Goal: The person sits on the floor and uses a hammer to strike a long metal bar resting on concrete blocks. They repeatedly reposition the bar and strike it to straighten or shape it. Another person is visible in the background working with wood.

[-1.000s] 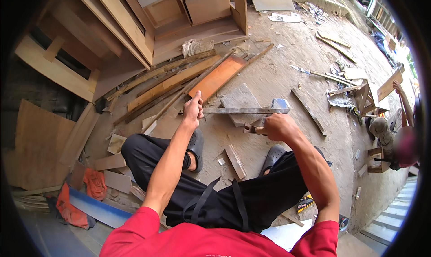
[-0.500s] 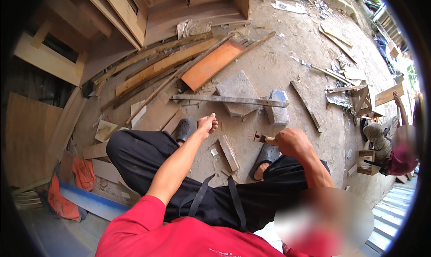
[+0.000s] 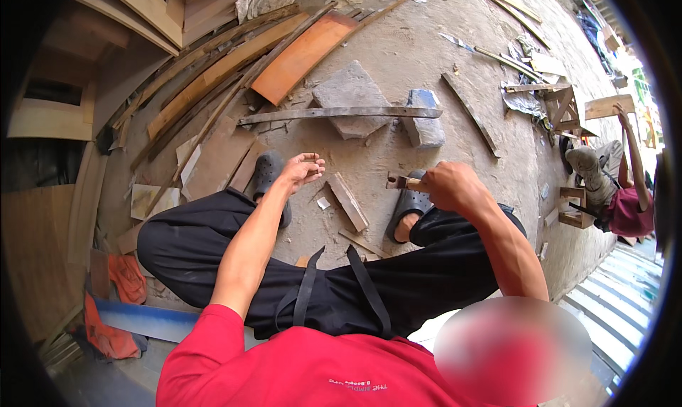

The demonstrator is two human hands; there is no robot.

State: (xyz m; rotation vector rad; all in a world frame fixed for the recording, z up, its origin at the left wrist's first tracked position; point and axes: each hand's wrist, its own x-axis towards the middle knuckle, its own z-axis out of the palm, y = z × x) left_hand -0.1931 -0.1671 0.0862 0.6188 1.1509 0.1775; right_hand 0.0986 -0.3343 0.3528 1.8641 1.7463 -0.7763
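Observation:
My right hand (image 3: 456, 185) is wrapped round the wooden handle of a hammer (image 3: 396, 182). The hammer's metal head points left, above my right shoe (image 3: 410, 212). To the left, my left hand (image 3: 303, 171) is turned partly palm up over my left shoe (image 3: 268, 169). Its fingers are curled toward the thumb, and whatever lies between them is too small to make out. Beyond both hands, a narrow wooden strip (image 3: 305, 114) lies across a grey stone slab (image 3: 349, 94) and a smaller block with a bluish top (image 3: 424, 126). Neither hand touches the strip.
A short wood piece (image 3: 348, 201) lies between my feet. Long boards and an orange panel (image 3: 302, 60) lie far left, near wooden cabinets (image 3: 53, 116). One dark strip (image 3: 470, 116) is on the ground at right. Farther right, another person (image 3: 629, 194) holds a board (image 3: 608, 107).
My view has shifted, so the ground things appear higher and farther left. My left hand's fingers have loosened from a tighter curl. The hammer stays in my right hand.

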